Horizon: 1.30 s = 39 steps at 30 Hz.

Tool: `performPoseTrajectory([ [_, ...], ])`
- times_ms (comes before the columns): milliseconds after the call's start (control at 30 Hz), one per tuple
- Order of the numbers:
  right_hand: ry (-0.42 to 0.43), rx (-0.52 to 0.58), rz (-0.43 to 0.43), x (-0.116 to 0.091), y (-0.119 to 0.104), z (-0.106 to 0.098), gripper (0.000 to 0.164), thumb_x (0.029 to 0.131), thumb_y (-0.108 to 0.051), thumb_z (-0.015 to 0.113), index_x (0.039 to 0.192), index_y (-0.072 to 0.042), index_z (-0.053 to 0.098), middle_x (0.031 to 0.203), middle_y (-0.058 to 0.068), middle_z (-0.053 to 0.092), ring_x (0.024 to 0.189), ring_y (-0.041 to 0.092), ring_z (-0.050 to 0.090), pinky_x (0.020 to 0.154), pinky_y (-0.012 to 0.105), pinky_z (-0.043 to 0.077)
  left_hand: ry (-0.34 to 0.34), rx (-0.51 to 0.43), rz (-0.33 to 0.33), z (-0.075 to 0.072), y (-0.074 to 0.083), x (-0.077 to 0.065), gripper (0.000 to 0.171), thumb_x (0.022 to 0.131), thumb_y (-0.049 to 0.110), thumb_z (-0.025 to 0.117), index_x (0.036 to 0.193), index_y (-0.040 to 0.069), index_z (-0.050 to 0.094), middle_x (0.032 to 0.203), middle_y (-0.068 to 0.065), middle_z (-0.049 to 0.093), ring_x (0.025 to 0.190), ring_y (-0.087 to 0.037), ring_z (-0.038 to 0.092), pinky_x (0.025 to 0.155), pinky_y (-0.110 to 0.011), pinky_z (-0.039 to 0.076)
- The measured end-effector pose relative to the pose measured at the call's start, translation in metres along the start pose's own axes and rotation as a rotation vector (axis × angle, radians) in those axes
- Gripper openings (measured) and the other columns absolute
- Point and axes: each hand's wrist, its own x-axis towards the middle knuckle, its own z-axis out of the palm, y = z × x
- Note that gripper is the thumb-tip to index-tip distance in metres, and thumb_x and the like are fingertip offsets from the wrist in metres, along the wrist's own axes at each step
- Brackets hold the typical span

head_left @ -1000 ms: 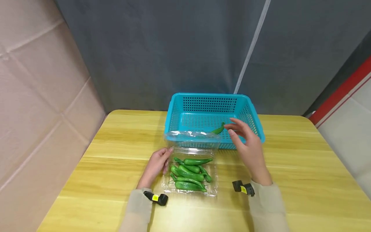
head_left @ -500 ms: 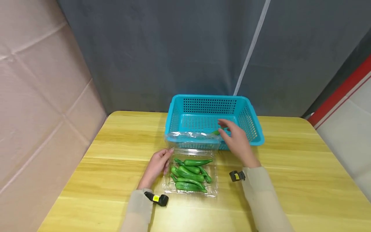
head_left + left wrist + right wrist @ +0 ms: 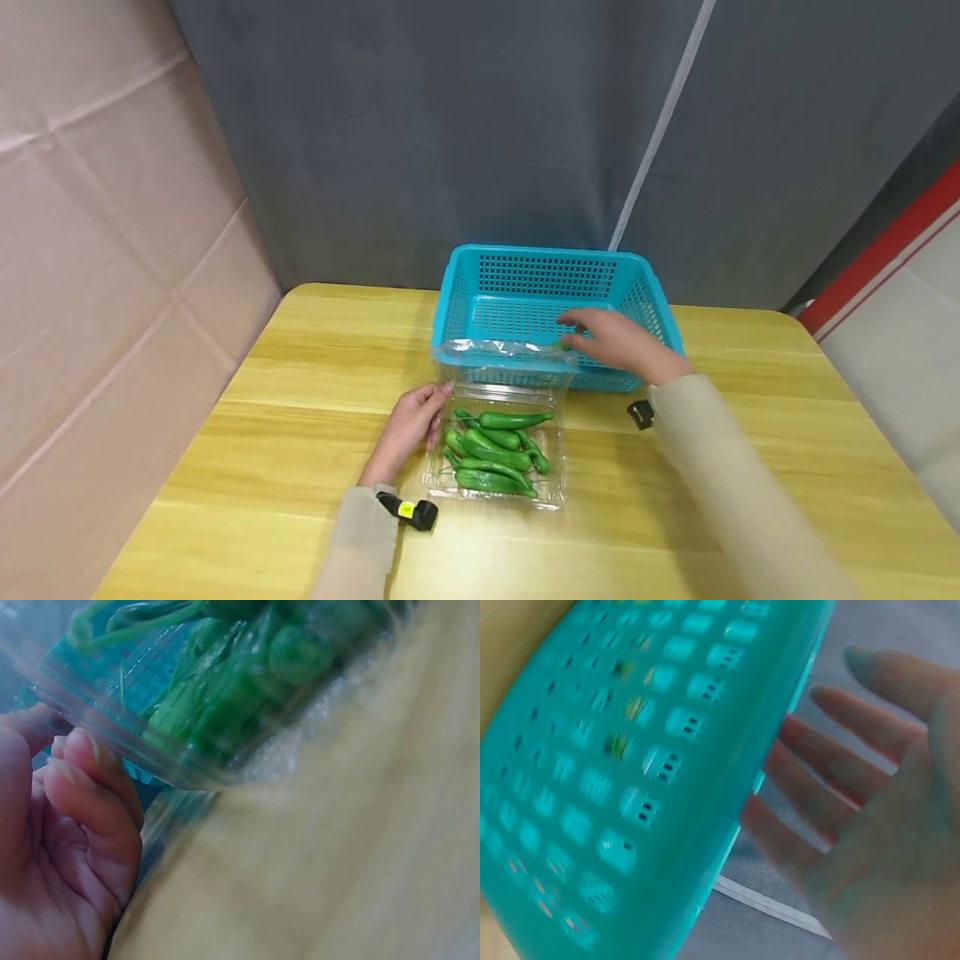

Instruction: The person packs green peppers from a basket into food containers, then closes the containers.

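Note:
A clear plastic clamshell box (image 3: 557, 492) holding several green chili peppers (image 3: 495, 450) sits on the table, its lid (image 3: 510, 375) raised at the back. My left hand (image 3: 410, 421) grips the box's left side near the hinge. In the left wrist view, the curled fingers (image 3: 97, 802) are at its plastic edge, with peppers (image 3: 225, 690) inside. My right hand (image 3: 611, 340) reaches over the front rim of a turquoise basket (image 3: 543, 258). Its fingers (image 3: 840, 761) look spread and relaxed in the right wrist view. A bit of green pepper (image 3: 561, 345) shows by the thumb, mostly hidden by lid and hand.
The wooden table (image 3: 322, 358) runs back to a grey curtain (image 3: 450, 142). Pale padded panels (image 3: 112, 275) stand at the left, a red-and-white wall (image 3: 892, 258) at the right. The basket stands directly behind the box, and the raised lid overlaps its front side.
My right hand has moved left and deeper over the basket, the forearm swinging out to the right. The pepper there is now mostly covered. My left hand keeps its place at the box.

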Motion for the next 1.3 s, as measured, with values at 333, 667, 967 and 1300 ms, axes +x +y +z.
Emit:
performPoseTrajectory([
  [333, -0.218, -0.172, 0.02, 0.02, 0.01, -0.022, 0.035, 0.088, -0.025, 0.057, 0.12, -0.011, 0.055, 0.123, 0.008, 0.052, 0.111, 0.029, 0.049, 0.088, 0.046, 0.042, 0.014, 0.018, -0.007, 0.0, 0.001, -0.002, 0.041, 0.092, 0.035, 0.049, 0.071, 0.0, 0.045, 0.052, -0.002, 0.042, 0.034, -0.011, 0.037, 0.032, -0.024, 0.034],
  [667, -0.268, -0.254, 0.021, 0.036, 0.021, -0.025, 0.033, 0.082, -0.014, 0.064, 0.115, -0.01, 0.06, 0.116, 0.009, 0.056, 0.107, 0.029, 0.05, 0.082, 0.043, 0.046, 0.025, 0.002, 0.003, 0.0, -0.013, 0.007, 0.041, 0.089, 0.039, 0.051, 0.07, 0.004, 0.045, 0.051, -0.002, 0.042, 0.034, -0.013, 0.038, 0.031, -0.025, 0.034],
  [967, -0.282, -0.37, -0.005, 0.052, 0.019, -0.01, 0.032, 0.079, -0.011, 0.068, 0.111, -0.014, 0.063, 0.114, 0.005, 0.058, 0.102, 0.026, 0.053, 0.076, 0.04, 0.049, 0.059, 0.01, 0.011, 0.002, -0.031, 0.014, 0.05, 0.082, 0.053, 0.054, 0.069, 0.005, 0.045, 0.05, -0.002, 0.042, 0.034, -0.015, 0.038, 0.029, -0.025, 0.034],
  [1300, -0.254, -0.554, -0.112, 0.061, 0.022, 0.008, 0.034, 0.074, -0.004, 0.071, 0.106, -0.014, 0.064, 0.102, 0.003, 0.062, 0.087, 0.021, 0.059, 0.071, 0.036, 0.05, 0.024, -0.009, -0.012, 0.001, -0.013, 0.005, 0.041, 0.09, 0.036, 0.051, 0.071, 0.001, 0.045, 0.051, -0.001, 0.041, 0.034, -0.012, 0.037, 0.031, -0.023, 0.033],
])
